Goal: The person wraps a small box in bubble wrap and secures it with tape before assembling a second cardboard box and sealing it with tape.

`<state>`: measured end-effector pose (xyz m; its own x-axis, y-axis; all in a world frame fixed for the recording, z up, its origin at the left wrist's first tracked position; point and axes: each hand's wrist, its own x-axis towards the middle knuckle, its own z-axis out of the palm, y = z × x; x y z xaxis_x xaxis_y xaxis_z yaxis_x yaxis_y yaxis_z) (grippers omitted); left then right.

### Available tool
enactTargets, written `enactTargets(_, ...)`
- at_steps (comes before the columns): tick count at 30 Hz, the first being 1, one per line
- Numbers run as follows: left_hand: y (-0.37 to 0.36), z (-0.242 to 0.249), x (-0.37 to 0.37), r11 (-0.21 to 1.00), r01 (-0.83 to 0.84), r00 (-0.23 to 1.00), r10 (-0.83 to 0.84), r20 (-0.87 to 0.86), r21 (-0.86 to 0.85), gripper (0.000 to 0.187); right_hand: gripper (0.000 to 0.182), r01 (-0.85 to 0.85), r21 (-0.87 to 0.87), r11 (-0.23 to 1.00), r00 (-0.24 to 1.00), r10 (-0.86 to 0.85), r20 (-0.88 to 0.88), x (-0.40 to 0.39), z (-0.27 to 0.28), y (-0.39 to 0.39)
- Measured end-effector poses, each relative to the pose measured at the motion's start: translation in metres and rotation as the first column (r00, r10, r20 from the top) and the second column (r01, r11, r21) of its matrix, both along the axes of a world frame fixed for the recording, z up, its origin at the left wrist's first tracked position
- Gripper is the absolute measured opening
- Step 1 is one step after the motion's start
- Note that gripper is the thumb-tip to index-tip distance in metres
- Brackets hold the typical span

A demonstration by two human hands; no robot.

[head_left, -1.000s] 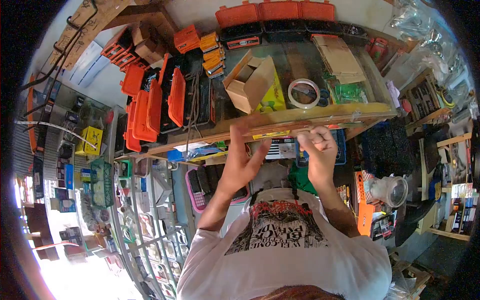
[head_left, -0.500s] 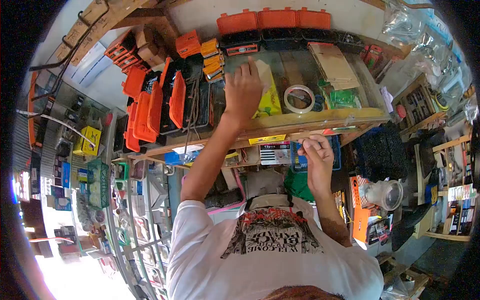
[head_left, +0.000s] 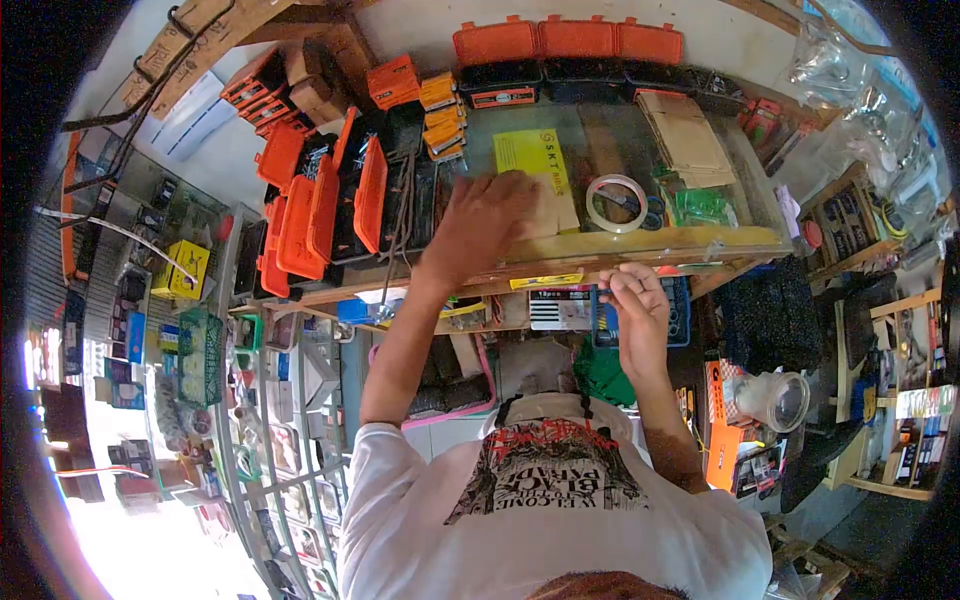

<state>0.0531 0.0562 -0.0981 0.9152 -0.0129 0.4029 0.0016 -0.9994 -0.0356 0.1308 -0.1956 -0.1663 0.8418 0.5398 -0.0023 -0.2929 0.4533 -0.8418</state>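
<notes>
Yellow SKT packet [head_left: 530,153] is on the desk [head_left: 690,239], just left of the tape roll [head_left: 615,228]. Its long axis runs mostly away from me, far end leaning away from the roll, lettering roll-side. My left hand [head_left: 490,220] is over the near part, grip unclear; my right hand [head_left: 640,298], nearside of the roll, is curled, contents unclear. Imo flat palm, light pressure.

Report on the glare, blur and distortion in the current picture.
Head view: white glare washes out the lower left; head view again: the bare left hand looks blurred, while the yellow rectangular item printed SKT is legible; head view too: fisheye distortion bends things toward the edges, and the corners are black.
</notes>
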Motion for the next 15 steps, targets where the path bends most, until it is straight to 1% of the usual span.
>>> enactTargets(3, -0.02, -0.007, -0.011, 0.996, -0.087, 0.996, 0.087, -0.003, -0.034, 0.05, 0.023, 0.004, 0.03, 1.0, 1.0, -0.004, 0.001, 0.008, 0.008, 0.0)
enactTargets(6, -0.043, 0.003, -0.024, 0.967, -0.182, 0.98, 0.164, -0.112, -0.176, 0.05, 0.024, -0.032, 0.066, 0.997, 0.999, 0.032, -0.004, 0.014, 0.014, -0.001)
enactTargets(7, -0.052, 0.0, -0.028, 0.974, -0.182, 0.983, 0.177, -0.049, -0.133, 0.048, 0.026, -0.043, 0.053, 0.998, 0.999, 0.043, 0.007, 0.015, 0.014, -0.002)
enactTargets(9, -0.064, -0.005, -0.032, 0.981, -0.19, 0.978, 0.193, 0.078, -0.043, 0.043, 0.029, -0.087, 0.12, 0.989, 0.996, 0.09, -0.015, 0.015, 0.018, -0.001)
enactTargets(13, -0.067, -0.013, -0.033, 0.98, -0.195, 0.978, 0.192, 0.087, 0.027, 0.043, 0.034, -0.174, 0.261, 0.95, 0.976, 0.201, -0.084, 0.014, 0.029, 0.004)
enactTargets(15, -0.068, -0.012, -0.034, 0.98, -0.19, 0.978, 0.184, 0.096, 0.054, 0.045, 0.036, -0.188, 0.271, 0.944, 0.976, 0.21, -0.056, 0.016, 0.032, 0.008)
